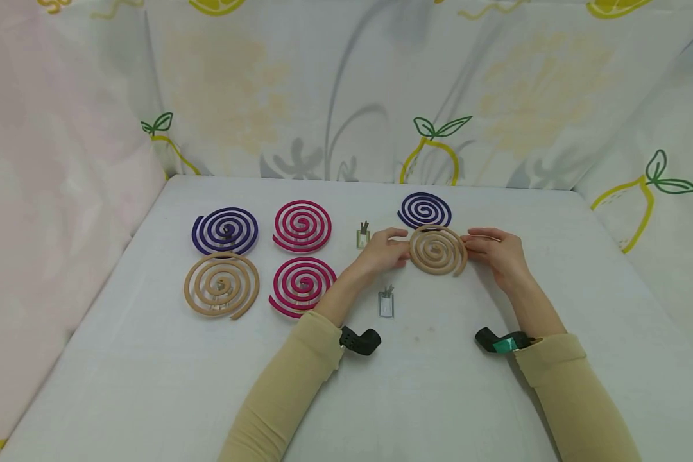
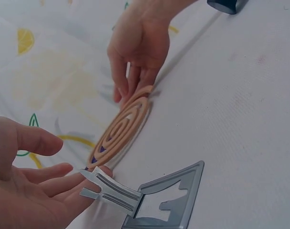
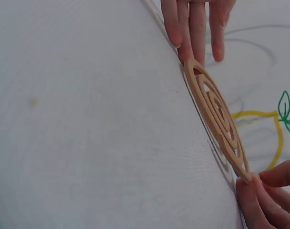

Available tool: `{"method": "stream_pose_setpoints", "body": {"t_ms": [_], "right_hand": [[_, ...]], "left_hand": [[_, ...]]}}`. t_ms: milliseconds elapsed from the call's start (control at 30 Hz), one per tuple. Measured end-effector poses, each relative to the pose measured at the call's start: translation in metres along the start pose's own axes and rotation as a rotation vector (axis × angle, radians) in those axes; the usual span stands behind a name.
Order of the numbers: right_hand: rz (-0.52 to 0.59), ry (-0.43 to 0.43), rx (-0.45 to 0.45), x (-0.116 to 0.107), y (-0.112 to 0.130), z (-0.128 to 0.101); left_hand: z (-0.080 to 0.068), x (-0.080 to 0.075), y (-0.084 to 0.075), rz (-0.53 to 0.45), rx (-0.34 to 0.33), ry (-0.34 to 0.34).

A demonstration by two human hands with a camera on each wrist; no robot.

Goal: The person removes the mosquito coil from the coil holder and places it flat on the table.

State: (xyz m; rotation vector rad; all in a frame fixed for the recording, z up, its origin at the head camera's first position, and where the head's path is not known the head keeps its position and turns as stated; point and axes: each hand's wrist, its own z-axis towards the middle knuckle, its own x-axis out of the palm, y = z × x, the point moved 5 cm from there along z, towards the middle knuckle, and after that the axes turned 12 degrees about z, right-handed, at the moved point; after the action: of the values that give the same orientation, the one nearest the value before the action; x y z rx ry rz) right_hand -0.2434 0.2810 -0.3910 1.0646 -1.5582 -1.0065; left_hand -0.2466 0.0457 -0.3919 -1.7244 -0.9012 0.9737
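Sleeves: both my forearms (image 1: 300, 378) in beige sleeves reach in over the white desk (image 1: 150, 385), nearest the head camera.
Landmark: tan coil (image 1: 437, 249), held flat just above the desk between both my hands.
Left hand (image 1: 384, 251): fingertips pinch the tan coil's left edge, fingers only lightly bent.
Right hand (image 1: 496, 251): fingers and thumb pinch the tan coil's right edge.
Small purple coil (image 1: 424, 210): just behind the tan coil, its near rim overlapped by it.
Metal stand (image 1: 385, 302): flat on the desk, near and left of the tan coil.
Second stand (image 1: 362, 235): left of the tan coil, beside my left hand.
Four coils (image 1: 260, 260): purple, two pink, one tan, well left of the tan coil.
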Motion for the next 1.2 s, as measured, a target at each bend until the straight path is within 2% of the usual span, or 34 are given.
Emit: {"method": "stream_pose_setpoints", "body": {"t_ms": [300,633,1000,1200], "right_hand": [[-0.146,-0.026,0.026,-0.0026,0.0002,-0.0018],[-0.205,-0.017,0.017,-0.0047,0.0036,-0.0025],[-0.122,-0.023,0.043,-0.0017,0.0046,-0.0037],[-0.041,-0.028,0.048,-0.0004,0.0039,-0.0035]], "left_hand": [[-0.0020,0.0015,-0.0020,0.073,0.006,0.012],[-0.0021,0.0023,-0.0037,0.134,0.014,0.029],[-0.0039,0.0015,-0.0029,0.169,0.014,0.048],[-0.0040,0.0009,-0.0033,0.134,0.012,0.042]]}}
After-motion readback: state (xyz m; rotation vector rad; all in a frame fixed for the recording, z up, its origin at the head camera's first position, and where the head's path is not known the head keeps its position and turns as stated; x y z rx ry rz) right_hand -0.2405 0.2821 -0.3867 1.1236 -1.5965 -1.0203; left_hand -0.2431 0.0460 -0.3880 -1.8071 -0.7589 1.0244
